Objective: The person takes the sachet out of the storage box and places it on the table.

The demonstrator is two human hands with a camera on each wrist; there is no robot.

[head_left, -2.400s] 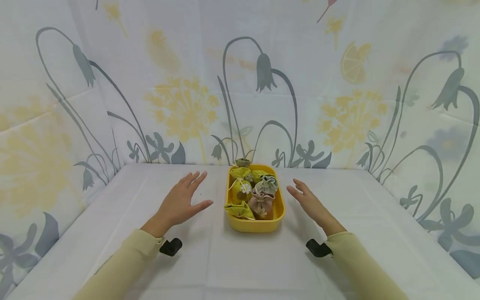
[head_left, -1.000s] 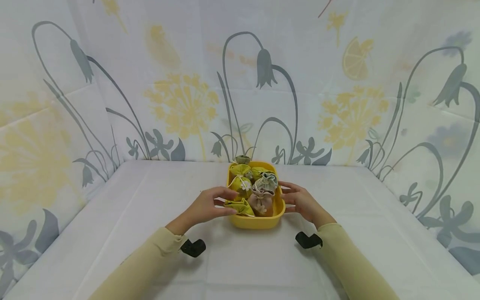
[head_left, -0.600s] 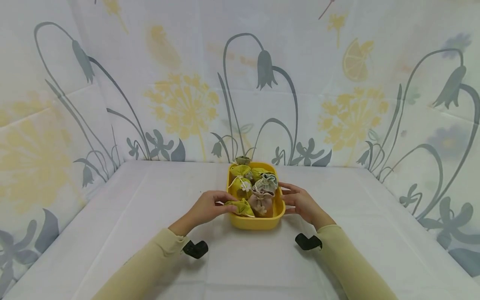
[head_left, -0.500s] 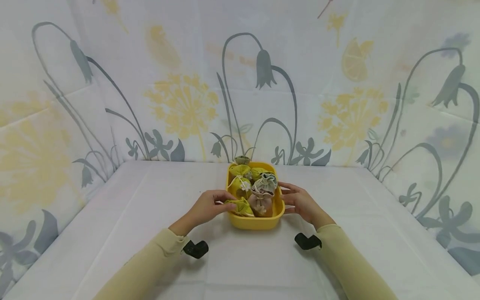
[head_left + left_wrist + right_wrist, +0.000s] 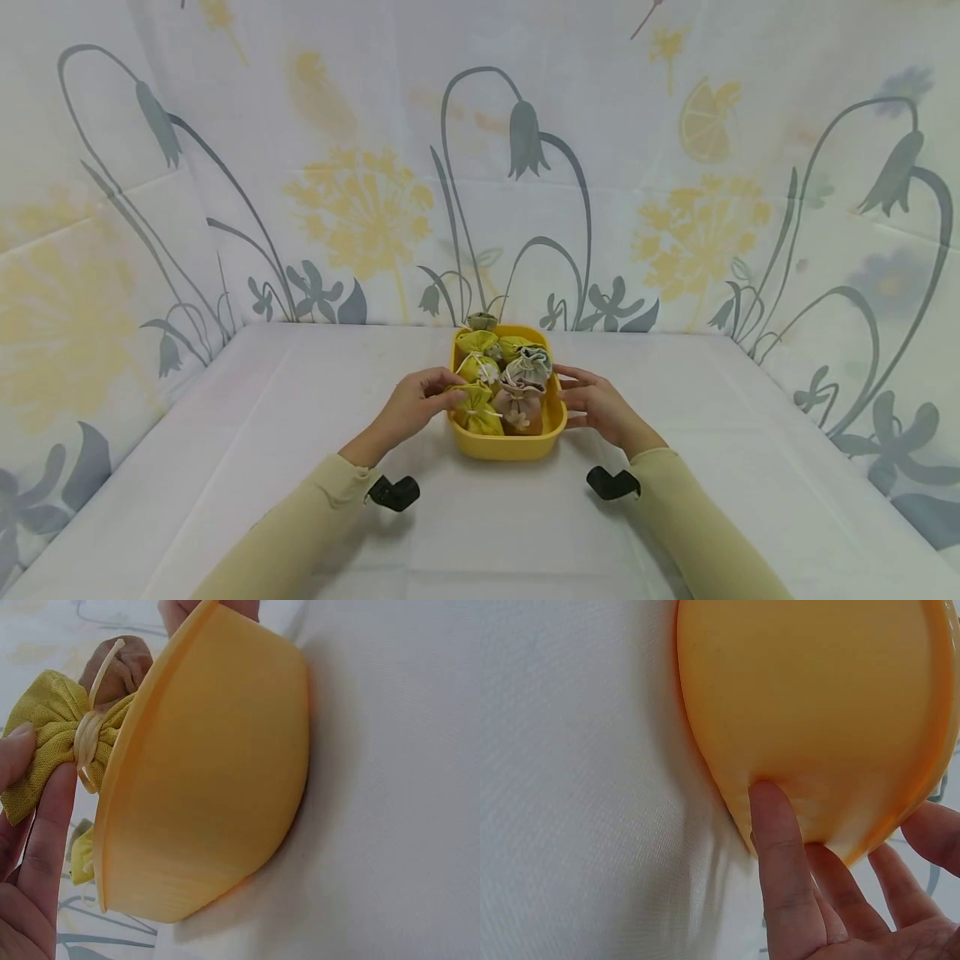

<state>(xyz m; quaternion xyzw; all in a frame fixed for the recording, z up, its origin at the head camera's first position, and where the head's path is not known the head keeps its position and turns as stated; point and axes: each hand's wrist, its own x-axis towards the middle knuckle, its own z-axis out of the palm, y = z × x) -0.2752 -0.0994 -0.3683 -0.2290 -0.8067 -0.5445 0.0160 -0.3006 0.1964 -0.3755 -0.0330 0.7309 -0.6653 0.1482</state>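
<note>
A yellow plastic basin (image 5: 510,448) stands on the white cloth, filled with several small drawstring pouches. My left hand (image 5: 408,410) pinches the gathered top of a yellow-green pouch (image 5: 482,417) at the basin's near left corner. In the left wrist view, thumb and fingers grip this pouch's ruffled cloth (image 5: 49,720) above its pale cord, and its lower part is hidden by the wall. My right hand (image 5: 606,410) touches the basin's right side. In the right wrist view, its extended fingertips (image 5: 769,806) rest against the outer wall.
Beside the gripped pouch sits a brownish-pink pouch (image 5: 517,408). Behind it are a grey-blue pouch (image 5: 529,365) and more yellow-green pouches (image 5: 477,342). A greyish pouch top (image 5: 482,321) rises at the far rim. A flower-printed curtain (image 5: 480,183) bounds the back and sides.
Both hands have come in from the sides to the basin. My left hand has taken hold of the near left pouch's top and pulled it upright; it lay tipped over the rim before.
</note>
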